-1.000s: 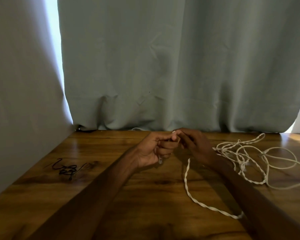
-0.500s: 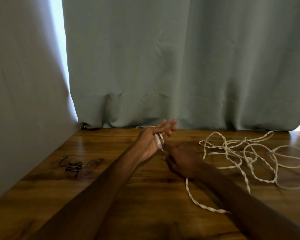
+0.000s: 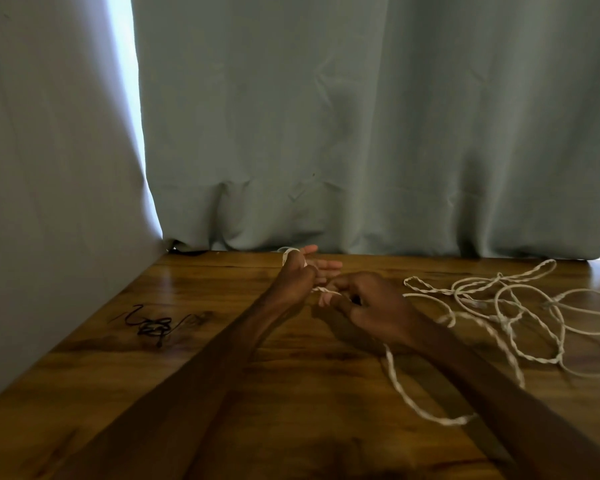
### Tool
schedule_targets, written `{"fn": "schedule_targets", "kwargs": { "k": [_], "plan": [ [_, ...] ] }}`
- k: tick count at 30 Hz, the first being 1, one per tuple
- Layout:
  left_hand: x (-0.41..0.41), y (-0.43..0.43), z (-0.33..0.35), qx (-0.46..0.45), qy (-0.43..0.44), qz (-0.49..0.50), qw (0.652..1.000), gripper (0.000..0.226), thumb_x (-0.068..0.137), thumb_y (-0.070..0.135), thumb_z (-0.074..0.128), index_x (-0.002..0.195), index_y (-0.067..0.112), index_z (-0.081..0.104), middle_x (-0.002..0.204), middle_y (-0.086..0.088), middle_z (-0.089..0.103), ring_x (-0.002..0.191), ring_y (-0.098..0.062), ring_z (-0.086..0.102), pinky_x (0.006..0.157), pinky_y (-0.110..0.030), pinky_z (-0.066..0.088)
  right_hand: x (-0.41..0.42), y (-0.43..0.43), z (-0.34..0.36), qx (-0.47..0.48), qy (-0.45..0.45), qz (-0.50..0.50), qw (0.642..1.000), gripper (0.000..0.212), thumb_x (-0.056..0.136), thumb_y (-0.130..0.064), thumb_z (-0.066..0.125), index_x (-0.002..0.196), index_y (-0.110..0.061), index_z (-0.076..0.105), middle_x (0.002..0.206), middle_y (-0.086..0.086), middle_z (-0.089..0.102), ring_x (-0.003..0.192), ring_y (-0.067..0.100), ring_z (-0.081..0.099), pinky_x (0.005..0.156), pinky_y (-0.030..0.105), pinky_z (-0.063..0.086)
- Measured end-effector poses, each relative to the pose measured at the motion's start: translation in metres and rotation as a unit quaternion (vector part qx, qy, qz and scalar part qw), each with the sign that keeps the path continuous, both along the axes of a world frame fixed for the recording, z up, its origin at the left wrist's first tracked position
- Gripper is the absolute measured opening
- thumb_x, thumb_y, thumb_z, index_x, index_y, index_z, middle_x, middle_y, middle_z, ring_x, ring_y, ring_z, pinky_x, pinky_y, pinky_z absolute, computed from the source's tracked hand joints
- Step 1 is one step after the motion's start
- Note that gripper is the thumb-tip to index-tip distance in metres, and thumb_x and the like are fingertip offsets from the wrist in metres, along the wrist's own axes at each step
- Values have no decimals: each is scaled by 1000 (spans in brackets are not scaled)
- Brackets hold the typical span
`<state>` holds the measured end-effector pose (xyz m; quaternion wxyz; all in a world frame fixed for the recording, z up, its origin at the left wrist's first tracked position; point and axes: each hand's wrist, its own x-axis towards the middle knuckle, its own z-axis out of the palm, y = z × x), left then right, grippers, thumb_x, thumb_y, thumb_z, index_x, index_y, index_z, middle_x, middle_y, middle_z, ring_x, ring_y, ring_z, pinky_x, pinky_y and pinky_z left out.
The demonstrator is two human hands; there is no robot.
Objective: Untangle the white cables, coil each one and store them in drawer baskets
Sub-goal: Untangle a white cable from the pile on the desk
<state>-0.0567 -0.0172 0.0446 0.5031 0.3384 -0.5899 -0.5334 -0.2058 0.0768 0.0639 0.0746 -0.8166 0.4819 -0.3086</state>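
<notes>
A tangle of white cables lies on the wooden table at the right, some strands twisted together. One twisted strand runs from under my right forearm toward the front. My left hand is held up with fingers spread, and a loop of white cable is wound over its thumb and palm. My right hand is just right of it, fingers pinched on the cable stretch between the two hands. No drawer baskets are in view.
A small black cable lies bunched on the table's left side. Grey-green curtains hang along the back and left edges, touching the table.
My left hand has opened from a pinch into spread fingers with cable looped round it. My right hand has dropped and come round beside it, drawing the cable. The view has shifted slightly.
</notes>
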Motion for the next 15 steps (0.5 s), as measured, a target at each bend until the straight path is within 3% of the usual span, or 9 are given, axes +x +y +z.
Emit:
{"fn": "schedule_targets", "kwargs": {
  "k": [3, 6, 8, 10, 12, 15],
  "plan": [
    [-2, -2, 2, 1, -39, 6, 999, 43, 98, -9, 35, 136, 11, 39, 96, -8, 75, 81, -23, 74, 66, -29, 58, -10, -3, 5, -33, -14, 9, 999, 15, 98, -26, 65, 102, -28, 79, 104, -13, 77, 89, 4, 69, 76, 32, 53],
    [-6, 1, 1, -9, -91, -25, 996, 31, 101, -2, 40, 128, 3, 54, 75, -11, 68, 49, -14, 60, 46, -28, 45, -20, -4, 7, -71, 20, 17, 997, 18, 100, -25, 61, 101, -29, 78, 95, -17, 77, 79, -2, 67, 69, 28, 50],
    [-7, 8, -3, -28, -125, -88, 988, 24, 105, 14, 43, 96, 7, 63, 61, -6, 59, 36, -11, 44, 43, -27, 32, -26, -6, 9, -110, 27, 7, 994, 18, 101, -30, 59, 98, -29, 77, 90, -17, 75, 74, -3, 65, 65, 28, 48],
    [-7, 16, 1, 31, -103, -160, 981, 42, 109, 36, 37, 78, 16, 56, 49, 2, 43, 32, -7, 31, 42, -20, 22, -33, -7, 11, -143, 14, -13, 990, 20, 99, -40, 59, 101, -30, 77, 91, -15, 76, 76, 1, 67, 67, 34, 53],
    [-6, 24, 11, 109, -76, -237, 962, 55, 107, 56, 30, 79, 18, 59, 47, 8, 31, 31, -4, 22, 39, -16, 14, -41, -7, 15, -155, -3, -21, 988, 24, 96, -46, 60, 101, -30, 77, 91, -13, 76, 78, 4, 69, 69, 38, 55],
    [-6, 31, 22, 141, -72, -321, 934, 52, 100, 56, 36, 80, 13, 55, 45, 12, 27, 31, -1, 21, 34, -15, 19, -49, -5, 18, -163, -20, -14, 986, 27, 95, -45, 60, 104, -27, 79, 96, -10, 77, 82, 7, 70, 73, 41, 56]
  ]
}}
